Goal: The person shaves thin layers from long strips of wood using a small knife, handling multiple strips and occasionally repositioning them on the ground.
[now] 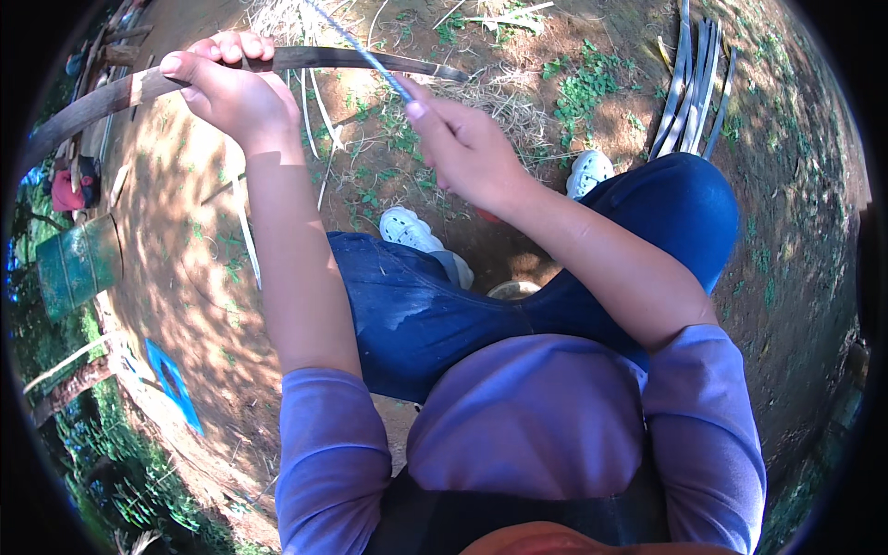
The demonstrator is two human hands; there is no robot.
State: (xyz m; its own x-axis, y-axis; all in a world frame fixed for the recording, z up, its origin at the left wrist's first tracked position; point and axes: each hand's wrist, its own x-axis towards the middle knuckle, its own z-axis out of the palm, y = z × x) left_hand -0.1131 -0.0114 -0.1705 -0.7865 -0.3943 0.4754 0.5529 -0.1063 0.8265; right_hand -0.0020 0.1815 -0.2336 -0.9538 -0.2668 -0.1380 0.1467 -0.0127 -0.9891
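Observation:
My left hand (236, 88) is closed round a long, dark, curved bamboo strip (106, 96), which runs from the left rim across to the upper middle. Pale bands mark its joints. In my right hand (467, 148) is a knife, its narrow blue-grey blade (356, 46) pointing up and to the left. The blade crosses the strip to the right of my left hand; whether it touches cannot be made out. My right fingers hide most of the knife's handle.
Thin pale shavings (509, 106) litter the earth beyond my hands. Several dark strips (692, 92) lie in a bundle at the far right. My white shoes (407, 229) are below my hands. A blue frame-like thing (173, 384) and a green panel (79, 266) are at the left.

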